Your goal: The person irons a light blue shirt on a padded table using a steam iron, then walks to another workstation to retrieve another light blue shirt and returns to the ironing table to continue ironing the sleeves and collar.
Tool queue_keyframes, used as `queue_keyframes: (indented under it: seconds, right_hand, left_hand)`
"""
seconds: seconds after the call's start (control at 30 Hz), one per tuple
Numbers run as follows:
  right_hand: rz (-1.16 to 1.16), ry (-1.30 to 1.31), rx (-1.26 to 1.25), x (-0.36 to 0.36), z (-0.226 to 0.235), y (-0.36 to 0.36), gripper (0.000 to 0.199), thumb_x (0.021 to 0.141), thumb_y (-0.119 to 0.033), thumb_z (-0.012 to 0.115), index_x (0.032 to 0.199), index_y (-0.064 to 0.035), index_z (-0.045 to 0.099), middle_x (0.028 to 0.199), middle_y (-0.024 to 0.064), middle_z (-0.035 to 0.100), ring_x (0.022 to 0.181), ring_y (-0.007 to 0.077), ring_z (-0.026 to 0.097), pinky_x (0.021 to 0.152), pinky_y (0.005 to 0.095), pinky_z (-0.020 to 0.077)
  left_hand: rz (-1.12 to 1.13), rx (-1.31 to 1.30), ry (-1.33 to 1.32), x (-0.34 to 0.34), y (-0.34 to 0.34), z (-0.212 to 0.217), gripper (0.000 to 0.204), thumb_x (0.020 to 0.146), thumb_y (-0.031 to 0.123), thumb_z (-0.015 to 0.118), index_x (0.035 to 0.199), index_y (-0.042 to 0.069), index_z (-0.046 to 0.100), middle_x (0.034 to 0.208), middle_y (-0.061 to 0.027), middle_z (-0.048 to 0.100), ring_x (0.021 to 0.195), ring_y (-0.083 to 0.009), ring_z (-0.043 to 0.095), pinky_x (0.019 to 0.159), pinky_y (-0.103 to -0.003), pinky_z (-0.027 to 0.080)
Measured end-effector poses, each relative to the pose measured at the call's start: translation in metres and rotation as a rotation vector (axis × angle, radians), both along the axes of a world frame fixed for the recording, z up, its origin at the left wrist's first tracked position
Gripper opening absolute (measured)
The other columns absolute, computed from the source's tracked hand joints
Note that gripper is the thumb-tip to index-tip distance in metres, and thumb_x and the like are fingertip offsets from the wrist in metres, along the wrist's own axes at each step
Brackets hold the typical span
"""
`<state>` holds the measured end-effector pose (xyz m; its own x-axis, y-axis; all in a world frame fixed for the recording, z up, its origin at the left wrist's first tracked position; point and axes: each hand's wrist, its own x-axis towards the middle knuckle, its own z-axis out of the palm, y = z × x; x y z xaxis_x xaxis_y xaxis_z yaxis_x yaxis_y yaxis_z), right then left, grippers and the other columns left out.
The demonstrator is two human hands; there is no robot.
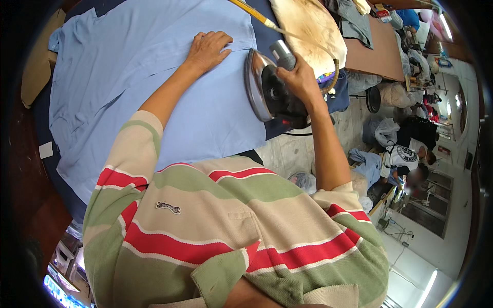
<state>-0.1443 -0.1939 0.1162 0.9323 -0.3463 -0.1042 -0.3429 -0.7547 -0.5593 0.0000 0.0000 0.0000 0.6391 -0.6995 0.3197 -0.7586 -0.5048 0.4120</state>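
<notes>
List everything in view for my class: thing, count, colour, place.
Cloth: one, light blue, upper left
Iron: one, black and silver, cloth's right edge
Table: one, dark blue, beneath cloth
Pad: one, stained cream, upper right
Hose: one, yellow-brown, over pad
Card: one, white, left table edge
Board: one, brown, right of pad
Bags: several, clear or whitish, right
Co-worker: at least one, white top, right
Striped shirt: one, green, tan, red, lower middle
Left hand: one, bare, on cloth
Right hand: one, bare, around iron's grey handle

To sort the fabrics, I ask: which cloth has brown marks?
The cream cloth near the iron; the blue cloth and grey cloth show no such marks.
</notes>
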Motion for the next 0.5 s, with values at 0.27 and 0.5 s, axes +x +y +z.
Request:
queue_keyframes:
  seconds: [0.27,0.5]
  right_hand:
    - [0.099,0.111,-0.014,0.058,0.005,-0.024,0.047,0.067,-0.024,0.064,0.102,0.0058,0.054,0.082,0.0229,0.063,0.079,0.0313,0.063,0.072,0.0358,0.0468]
    - [0.288,0.214,-0.060,0.066,0.009,-0.019,0.052,0.067,-0.019,0.066,0.111,0.0050,0.053,0.085,0.0183,0.063,0.078,0.0242,0.062,0.074,0.0311,0.0472]
  left_hand:
    - [-0.114,0.060,-0.038,0.009,0.016,0.008,0.007,0.080,0.016,0.059,0.084,0.011,0.057,0.081,-0.0005,0.056,0.080,-0.0184,0.055,0.075,-0.034,0.039]
    - [-0.254,-0.048,-0.033,0.024,0.023,0.012,0.006,0.078,0.008,0.059,0.074,0.007,0.055,0.069,-0.0042,0.054,0.066,-0.0221,0.055,0.063,-0.034,0.041]
